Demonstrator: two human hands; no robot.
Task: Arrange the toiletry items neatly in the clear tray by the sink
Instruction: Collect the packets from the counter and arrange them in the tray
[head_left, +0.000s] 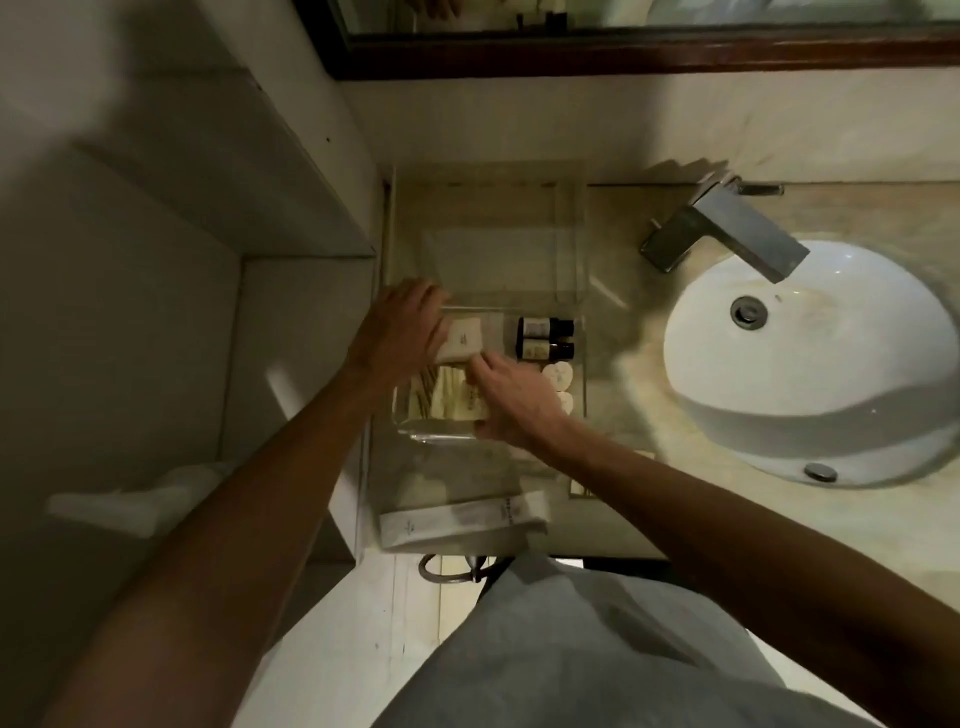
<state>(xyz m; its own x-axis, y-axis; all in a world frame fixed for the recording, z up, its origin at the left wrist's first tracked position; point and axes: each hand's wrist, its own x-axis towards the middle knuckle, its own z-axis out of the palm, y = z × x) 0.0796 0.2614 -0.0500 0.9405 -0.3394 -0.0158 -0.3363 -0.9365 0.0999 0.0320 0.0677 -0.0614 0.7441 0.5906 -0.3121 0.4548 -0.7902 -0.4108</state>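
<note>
Bottles (545, 339) in tray (571, 249) (sink (779, 415) rightward)

We see two dark brown bottles (545, 339) with pale labels, a cream box (464, 340), a white basin (810, 364), and a grey faucet (727, 228).

clear tray (569, 249): on counter left of sink, far half bare
bottles (545, 338): two dark, lying side by side, caps right
small white box (464, 340): tilted, held over tray
</note>
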